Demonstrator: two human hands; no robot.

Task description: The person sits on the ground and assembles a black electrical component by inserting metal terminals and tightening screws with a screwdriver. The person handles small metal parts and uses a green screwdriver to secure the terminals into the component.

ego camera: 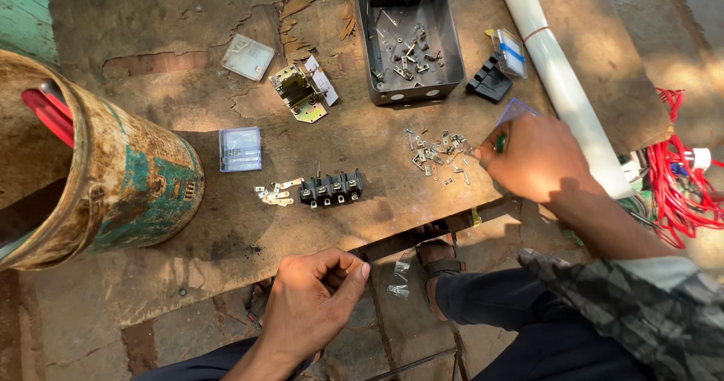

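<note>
My right hand (534,157) reaches over the worn wooden board (188,109), fingertips at the edge of a scatter of small metal screws and terminals (439,155); a green-tipped thing shows between its fingers, and a small clear lilac packet (515,110) lies just behind it. My left hand (315,299) hovers near the board's front edge with fingers curled in; whether anything is inside it is hidden. In front of it lies a black terminal block (332,188) with a few brass strips (276,193) beside it.
A grey metal box (409,38) with loose screws sits at the back. Nearby are a brass bracket (302,94), two clear plastic cases (240,149), a black plastic part (490,83), a white pipe (562,79), red wires (679,185) and a rusty green motor (113,170).
</note>
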